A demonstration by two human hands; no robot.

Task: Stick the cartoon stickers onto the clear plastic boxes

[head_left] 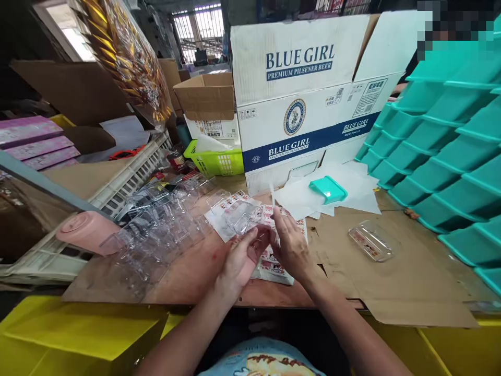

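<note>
My left hand (241, 257) is closed on the near edge of a clear plastic case (239, 218), its thumb on top. My right hand (293, 244) is at the case's right side, fingers bent together and pressing toward it; whether a sticker is under the fingertips is hidden. Beneath both hands lie white sheets of printed cartoon stickers (277, 270). To the left is a heap of clear plastic cases (160, 235). A clear case with a sticker strip (371, 241) rests on the cardboard at the right.
A white beer carton (301, 99) stands behind the sheets. Teal trays (442, 162) are stacked along the right. One teal piece (327, 189) sits on white paper. A green basket (219, 161), a pink cup (86, 232) and a white crate (129, 175) are left. Yellow boxes (78, 329) flank the table's front.
</note>
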